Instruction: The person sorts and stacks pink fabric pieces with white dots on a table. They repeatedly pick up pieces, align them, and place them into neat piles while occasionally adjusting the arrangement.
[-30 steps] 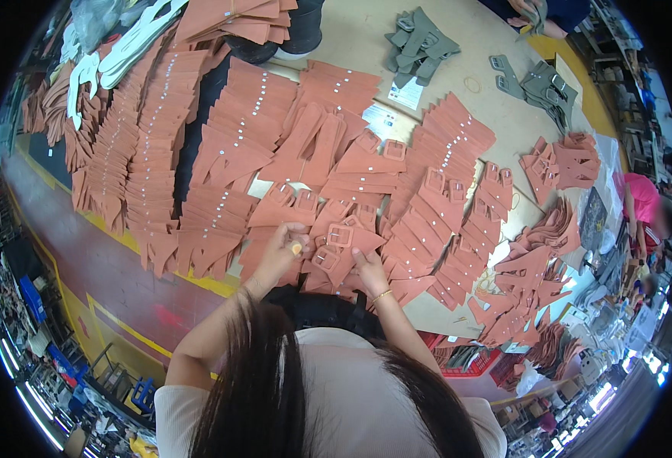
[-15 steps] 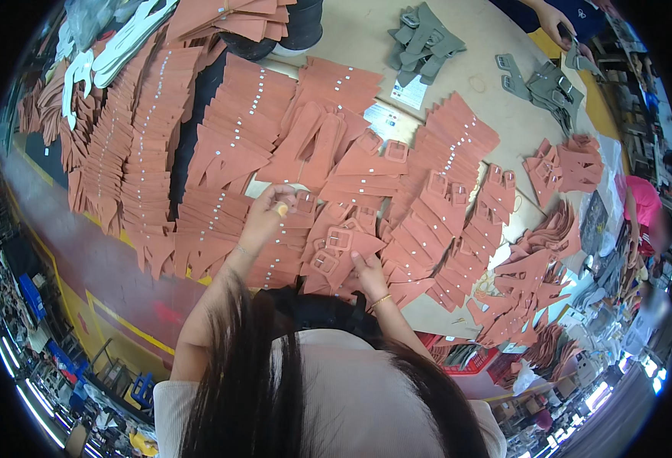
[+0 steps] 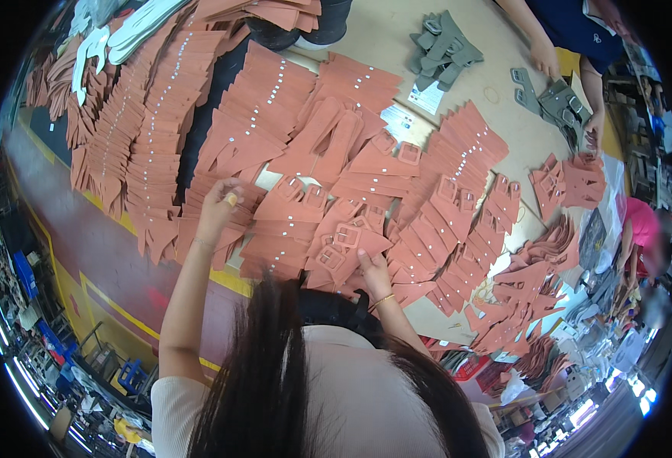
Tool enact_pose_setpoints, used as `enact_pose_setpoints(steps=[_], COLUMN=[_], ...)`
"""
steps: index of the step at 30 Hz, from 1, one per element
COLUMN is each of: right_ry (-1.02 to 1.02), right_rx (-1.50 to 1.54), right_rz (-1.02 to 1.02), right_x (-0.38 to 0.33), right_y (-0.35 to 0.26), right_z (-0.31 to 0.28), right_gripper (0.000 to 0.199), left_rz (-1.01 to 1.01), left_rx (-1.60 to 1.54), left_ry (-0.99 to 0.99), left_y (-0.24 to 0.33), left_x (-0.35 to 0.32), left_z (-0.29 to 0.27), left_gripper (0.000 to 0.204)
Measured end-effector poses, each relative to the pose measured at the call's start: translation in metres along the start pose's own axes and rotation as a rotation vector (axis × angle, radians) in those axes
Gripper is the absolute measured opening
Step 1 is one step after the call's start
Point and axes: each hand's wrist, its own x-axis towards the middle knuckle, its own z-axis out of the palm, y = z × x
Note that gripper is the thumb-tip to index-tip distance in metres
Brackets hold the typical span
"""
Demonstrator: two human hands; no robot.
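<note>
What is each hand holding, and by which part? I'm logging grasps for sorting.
The left hand pinches the end of a flat terracotta leather strap piece. The right hand grips the lower edge of a terracotta buckled strap.

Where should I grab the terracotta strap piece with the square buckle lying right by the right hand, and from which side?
Judging by its pose, take the terracotta buckled strap piece by its flat tapered tail, coming from the near edge beside the right hand. The raised buckle end is overlapped by neighbouring pieces, while the tail looks free to pinch.
</note>
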Motion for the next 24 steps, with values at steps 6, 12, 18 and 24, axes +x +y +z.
enact_pose_setpoints(steps=[6, 12, 18, 24], right_ry=[-0.027, 0.020, -0.018, -0.007], right_rx=[-0.006, -0.076, -0.062, -0.038], right_rz=[-0.041, -0.026, -0.041, -0.033], right_x=[-0.003, -0.005, -0.003, -0.003], right_y=[-0.005, -0.009, -0.006, -0.005], right_z=[0.002, 0.004, 0.001, 0.002], right_gripper=[0.036, 0.035, 0.036, 0.037], left_rz=[0.096, 0.408, 0.401, 0.400], left_rx=[0.009, 0.554, 1.086, 1.212], left_ry=[0.126, 0.122, -0.044, -0.092], left_y=[0.003, 0.011, 0.033, 0.051], left_x=[0.007, 0.027, 0.044, 0.075], left_z=[-0.036, -0.054, -0.039, -0.037], left_gripper=[0.030, 0.040, 0.056, 0.060])
